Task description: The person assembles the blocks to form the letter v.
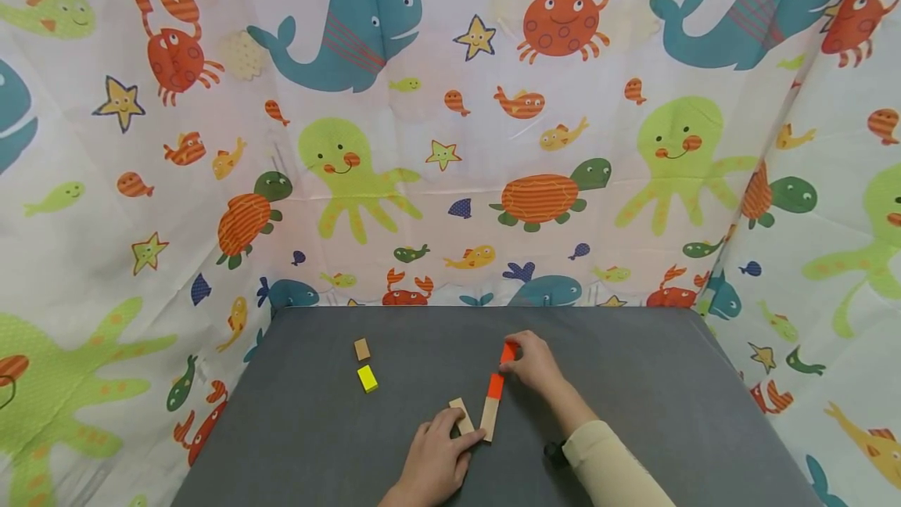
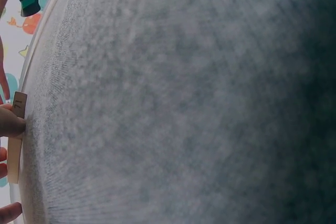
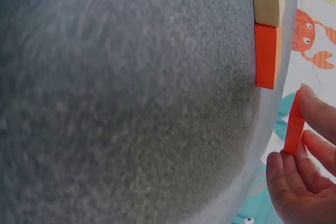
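Right hand point(image 1: 536, 364) pinches a small orange block point(image 1: 508, 352) between thumb and fingers point(image 3: 315, 106), held upright at the far end of a short row, just off the tabletop point(image 1: 669, 413) as seen from the right wrist. The row: a flat orange block point(image 1: 496, 386) butted end to end against a longer wood block point(image 1: 489, 418), running from 12 toward 6 o'clock near the table's centre. The held block sits at 12 o'clock of the flat orange one, close but apart in the right-wrist view.

Left hand point(image 1: 435, 460) lies at 7 o'clock of the row, fingers curled round a short wood block point(image 1: 461, 415), thumb tip touching the long wood block's near end. Left-wrist view shows a fingertip point(image 2: 11, 120) on the block's edge.

At 10 o'clock, well apart: a yellow block point(image 1: 367, 378) and, just beyond it, a small tan block point(image 1: 362, 349), neither touched. Sea-animal curtain point(image 1: 450, 139) surrounds the tabletop on three sides.
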